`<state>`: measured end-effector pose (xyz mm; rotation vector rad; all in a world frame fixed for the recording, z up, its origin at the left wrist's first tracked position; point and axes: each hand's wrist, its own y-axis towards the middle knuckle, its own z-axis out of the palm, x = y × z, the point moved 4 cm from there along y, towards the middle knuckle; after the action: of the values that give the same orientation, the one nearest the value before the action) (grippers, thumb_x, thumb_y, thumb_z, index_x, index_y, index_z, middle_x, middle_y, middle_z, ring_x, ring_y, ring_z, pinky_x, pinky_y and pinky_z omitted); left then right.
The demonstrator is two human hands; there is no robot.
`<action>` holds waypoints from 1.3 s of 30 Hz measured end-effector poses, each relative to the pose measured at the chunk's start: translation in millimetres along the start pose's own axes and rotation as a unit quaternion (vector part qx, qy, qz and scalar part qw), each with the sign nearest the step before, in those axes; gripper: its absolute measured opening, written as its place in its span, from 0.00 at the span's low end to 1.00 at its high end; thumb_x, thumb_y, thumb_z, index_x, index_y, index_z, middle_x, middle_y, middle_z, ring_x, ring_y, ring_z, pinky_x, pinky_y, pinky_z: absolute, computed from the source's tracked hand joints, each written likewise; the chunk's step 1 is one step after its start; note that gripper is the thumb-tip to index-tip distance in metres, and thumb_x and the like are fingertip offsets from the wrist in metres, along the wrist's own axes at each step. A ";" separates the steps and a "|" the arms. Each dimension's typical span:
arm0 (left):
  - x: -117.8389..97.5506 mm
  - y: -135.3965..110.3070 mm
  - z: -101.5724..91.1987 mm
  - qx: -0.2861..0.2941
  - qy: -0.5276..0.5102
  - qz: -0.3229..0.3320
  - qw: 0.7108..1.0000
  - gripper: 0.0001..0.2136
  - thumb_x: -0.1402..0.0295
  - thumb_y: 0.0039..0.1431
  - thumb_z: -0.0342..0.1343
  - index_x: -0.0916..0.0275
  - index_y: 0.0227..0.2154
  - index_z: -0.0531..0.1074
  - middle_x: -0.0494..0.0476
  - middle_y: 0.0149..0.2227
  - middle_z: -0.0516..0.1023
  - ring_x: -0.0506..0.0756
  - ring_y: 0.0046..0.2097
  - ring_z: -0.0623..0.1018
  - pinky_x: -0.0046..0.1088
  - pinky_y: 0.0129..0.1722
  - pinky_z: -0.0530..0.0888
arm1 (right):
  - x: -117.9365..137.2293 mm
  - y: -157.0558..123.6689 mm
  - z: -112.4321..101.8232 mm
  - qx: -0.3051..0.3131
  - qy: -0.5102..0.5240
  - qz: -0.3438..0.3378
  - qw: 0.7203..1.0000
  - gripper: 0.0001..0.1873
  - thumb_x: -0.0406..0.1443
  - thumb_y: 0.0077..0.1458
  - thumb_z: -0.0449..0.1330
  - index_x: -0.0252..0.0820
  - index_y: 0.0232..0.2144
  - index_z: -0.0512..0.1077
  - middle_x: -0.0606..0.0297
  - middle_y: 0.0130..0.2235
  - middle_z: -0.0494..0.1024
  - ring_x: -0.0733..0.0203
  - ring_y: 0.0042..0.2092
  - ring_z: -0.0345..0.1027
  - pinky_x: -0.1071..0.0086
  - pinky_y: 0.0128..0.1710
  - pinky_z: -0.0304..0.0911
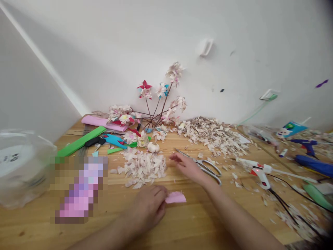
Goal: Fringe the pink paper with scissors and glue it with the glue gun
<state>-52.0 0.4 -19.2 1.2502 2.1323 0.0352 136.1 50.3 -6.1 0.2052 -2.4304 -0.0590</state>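
Observation:
My left hand (148, 205) rests near the front of the wooden table (197, 222), its fingers pinched on a small pink fringed paper piece (176, 198). My right hand (186, 166) reaches forward over the table with fingers stretched out, fingertips next to a pile of pale petal-shaped husks (142, 167). It holds nothing. Silver scissors (205, 166) lie just right of that hand, partly under it.
Paper flowers on thin sticks (158, 100) lean on the white wall. A larger heap of husks (213, 135) lies behind. A white glue gun (257, 170) with cord, a blue glue gun (307, 145), green and pink paper rolls (80, 140) and a clear plastic bag (20, 166) surround the work area.

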 end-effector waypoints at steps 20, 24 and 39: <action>27.6 23.1 -20.7 -0.074 0.041 -0.099 0.992 0.09 0.75 0.53 0.46 0.60 0.34 0.70 0.62 0.43 0.79 0.59 0.42 0.79 0.36 0.41 0.76 | -5.0 -68.9 -6.5 0.034 -0.100 -0.052 0.993 0.22 0.23 0.39 0.48 0.47 0.32 0.73 0.66 0.37 0.77 0.59 0.41 0.70 0.68 0.43 0.63; 24.5 18.7 -22.4 -0.070 0.078 -0.084 0.991 0.09 0.76 0.53 0.46 0.60 0.32 0.69 0.62 0.43 0.79 0.58 0.43 0.79 0.34 0.40 0.76 | -29.4 -79.6 -35.2 -0.031 -0.128 -0.001 0.991 0.14 0.26 0.43 0.46 0.45 0.24 0.68 0.64 0.25 0.73 0.56 0.30 0.68 0.65 0.32 0.62; -19.5 80.1 40.0 0.093 0.249 0.071 0.961 0.12 0.82 0.52 0.48 0.72 0.38 0.73 0.72 0.41 0.78 0.64 0.43 0.78 0.41 0.44 0.74 | -169.5 -212.5 -156.1 -0.217 -0.140 0.379 0.889 0.21 0.55 0.48 0.49 0.47 0.19 0.64 0.65 0.16 0.70 0.53 0.21 0.67 0.62 0.22 0.61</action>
<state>38.0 17.0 -13.4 1.6412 2.5074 0.2380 392.5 -129.8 -16.0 -1.0110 -2.5279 -0.2912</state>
